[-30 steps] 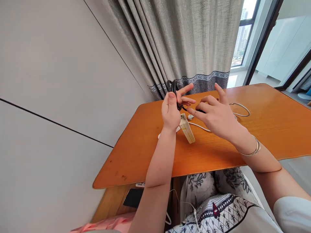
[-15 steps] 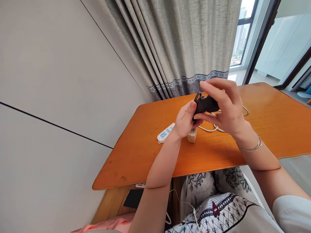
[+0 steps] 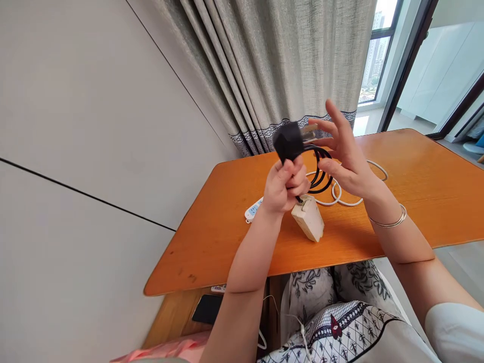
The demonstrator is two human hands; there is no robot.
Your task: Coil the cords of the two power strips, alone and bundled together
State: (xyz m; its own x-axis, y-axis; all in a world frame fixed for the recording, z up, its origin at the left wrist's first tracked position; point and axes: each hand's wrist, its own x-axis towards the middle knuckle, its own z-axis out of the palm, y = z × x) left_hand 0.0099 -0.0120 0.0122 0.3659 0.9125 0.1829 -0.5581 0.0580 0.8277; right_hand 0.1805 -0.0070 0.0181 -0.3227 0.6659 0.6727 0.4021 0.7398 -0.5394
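My left hand [image 3: 283,186] is wrapped round a black plug [image 3: 289,142] and its cable, raised above the table. Metal prongs stick out of the plug to the right. Loops of black cable [image 3: 320,186] hang to the right of my left fingers. Below that hand, a whitish box-shaped block [image 3: 310,218] is joined to the cable's end and tilts over the tabletop. My right hand [image 3: 346,156] is open beside the prongs and loops, its fingers spread; whether a fingertip touches them I cannot tell.
A white power strip [image 3: 253,209] lies on the orange wooden table [image 3: 227,247], partly behind my left wrist. A white cord [image 3: 350,202] curls behind my right hand. Below the table's near edge is a dark phone-like slab [image 3: 207,308]. A curtain [image 3: 295,65] hangs behind.
The black plug has turned upright with its prongs now showing, and the cable loops hang to its right. My right hand has opened away from the plug. More of the whitish block shows.
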